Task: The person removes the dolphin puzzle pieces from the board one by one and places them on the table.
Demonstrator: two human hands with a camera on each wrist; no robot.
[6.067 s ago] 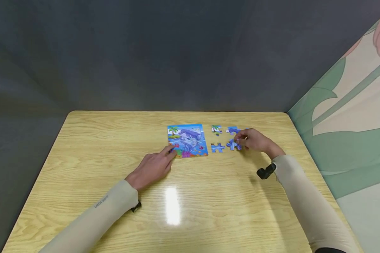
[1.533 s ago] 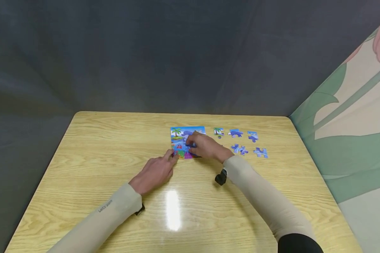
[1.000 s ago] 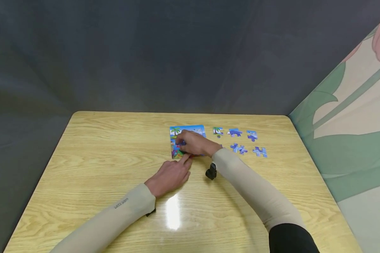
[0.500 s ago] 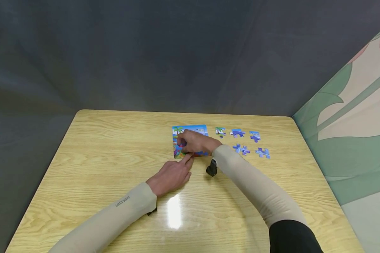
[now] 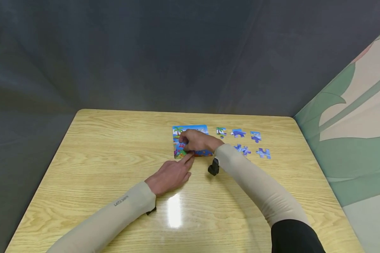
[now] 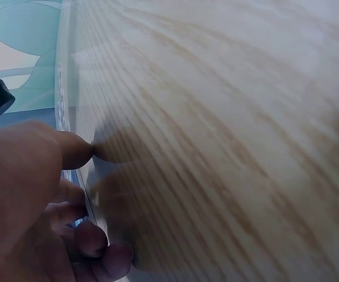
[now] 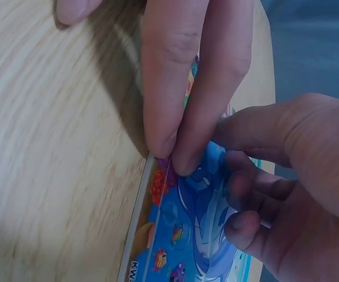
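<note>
A flat puzzle board (image 5: 190, 127) with an ocean picture, dolphins and a palm tree lies at mid-table. My right hand (image 5: 197, 140) is over its middle, fingers bent. In the right wrist view the right thumb and fingertips close around a blue patch that seems to be a puzzle piece (image 7: 214, 154), mostly hidden. Two nearly straight fingers of my left hand (image 5: 169, 175) press on the board's near edge, close beside the right thumb. The left thumb touches the table in the left wrist view.
Right of the board lie loose pieces: a palm tree piece (image 5: 221, 131), a dolphin piece (image 5: 238, 133), a blue piece (image 5: 255, 136) and others nearer, such as a blue-white piece (image 5: 263, 153). The right sleeve covers part of that row. A dark curtain (image 5: 183, 56) hangs behind the table.
My right hand moved left from the loose pieces onto the board, then stayed there with small finger shifts. My left hand slid right along the board's near edge.
</note>
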